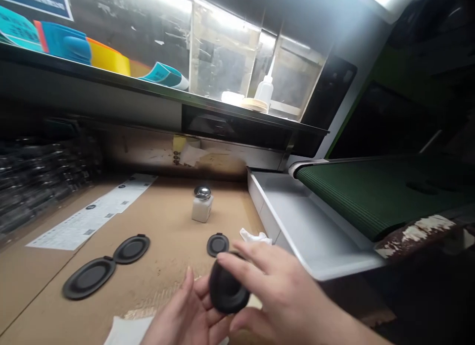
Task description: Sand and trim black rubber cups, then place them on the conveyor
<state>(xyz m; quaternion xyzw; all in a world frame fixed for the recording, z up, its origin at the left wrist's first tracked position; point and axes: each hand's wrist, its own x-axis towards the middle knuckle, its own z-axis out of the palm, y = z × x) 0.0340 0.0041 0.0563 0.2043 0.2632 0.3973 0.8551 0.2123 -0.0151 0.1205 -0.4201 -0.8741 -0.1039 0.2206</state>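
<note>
A black oval piece with a raised rim and sunken middle (229, 290) is tilted up between my two hands. My right hand (278, 285) grips it, fingers over its upper edge and thumb low. My left hand (189, 313) is palm up with its thumb stretched out; its fingers reach behind the piece, and whether they bear it is hidden. Just beyond lies a smaller black oval piece with a tab (217, 244). Two more, a large black oval piece (89, 278) and a medium one (131, 249), lie to the left. Something pale (254, 302) shows under my right hand, its kind unclear.
A white square bottle with a metal cap (202, 209) stands on the brown board (174, 226). A white tray (297, 221) and a green conveyor belt (345, 191) are at right. Printed paper strips (92, 214) and blurred stacked parts (40, 172) are left. A shelf (156, 90) spans above.
</note>
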